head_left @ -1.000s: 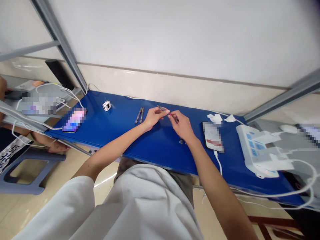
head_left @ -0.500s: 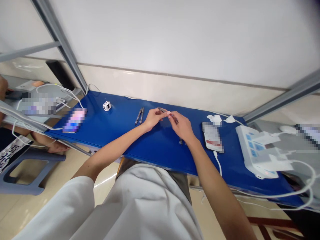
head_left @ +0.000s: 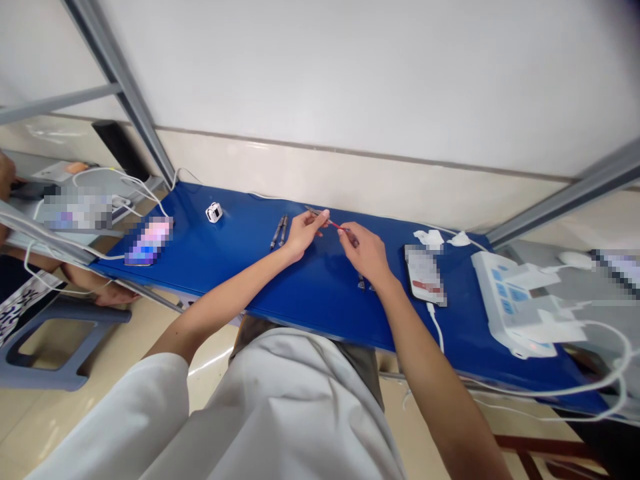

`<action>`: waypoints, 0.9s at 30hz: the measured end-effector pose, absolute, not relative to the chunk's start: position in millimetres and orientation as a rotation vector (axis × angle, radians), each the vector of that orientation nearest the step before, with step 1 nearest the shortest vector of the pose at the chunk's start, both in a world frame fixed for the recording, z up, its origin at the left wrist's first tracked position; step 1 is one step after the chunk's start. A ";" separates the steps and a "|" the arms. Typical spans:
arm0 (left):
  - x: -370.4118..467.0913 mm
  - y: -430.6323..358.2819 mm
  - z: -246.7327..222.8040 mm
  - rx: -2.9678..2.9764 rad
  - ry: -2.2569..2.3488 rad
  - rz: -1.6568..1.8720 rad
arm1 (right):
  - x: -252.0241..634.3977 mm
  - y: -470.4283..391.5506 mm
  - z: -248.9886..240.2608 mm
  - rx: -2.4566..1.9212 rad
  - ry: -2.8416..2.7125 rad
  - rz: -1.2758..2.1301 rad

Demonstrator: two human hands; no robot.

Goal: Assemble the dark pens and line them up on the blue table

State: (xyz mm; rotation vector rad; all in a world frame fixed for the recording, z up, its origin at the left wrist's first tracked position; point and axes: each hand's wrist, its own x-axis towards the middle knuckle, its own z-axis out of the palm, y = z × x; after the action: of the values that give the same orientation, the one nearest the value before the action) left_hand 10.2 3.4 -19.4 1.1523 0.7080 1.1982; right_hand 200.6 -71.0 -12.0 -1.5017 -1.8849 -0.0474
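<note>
Over the blue desk [head_left: 230, 267], my left hand [head_left: 303, 237] pinches a slim grey pen part [head_left: 313, 211] that pokes out past the thumb. A thin red pen refill [head_left: 337, 226] spans the gap between my two hands. My right hand [head_left: 365, 250] is closed on its right end, along with a dark pen barrel [head_left: 353, 237] partly hidden by the fingers. Two grey pens [head_left: 279, 232] lie side by side left of my left hand. Small dark pieces [head_left: 361, 281] rest below my right wrist, partly covered by the arm.
At right lie a phone [head_left: 425, 277] with a white cable, crumpled tissues [head_left: 430, 239] and a white power strip [head_left: 505, 300] with plugs. A small white cube-like item [head_left: 214, 212] and another phone [head_left: 149, 241] lie at left. Another person's arm and foot [head_left: 117, 293] show beyond.
My hands have drawn slightly apart, the left one shifting left and up. The red refill now shows between them. More of the small dark pieces is visible below my right wrist.
</note>
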 end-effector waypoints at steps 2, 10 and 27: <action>11.3 2.1 -21.1 1.173 0.700 1.188 | 200.8 -71.1 -12.1 -1.501 -1.889 -0.047; 12.2 1.3 -21.8 1.180 0.703 1.182 | 199.4 -72.1 -11.2 -1.492 -1.876 -0.044; 16.2 -3.5 -27.9 1.271 0.619 1.095 | 202.6 -69.5 -21.6 -1.483 -1.805 0.147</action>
State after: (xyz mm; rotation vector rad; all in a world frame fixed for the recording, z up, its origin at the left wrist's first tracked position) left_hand 16.2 -3.5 -27.9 1.2710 0.6191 1.0947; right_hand 202.6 -69.5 -21.6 -1.4831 -1.8049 0.1471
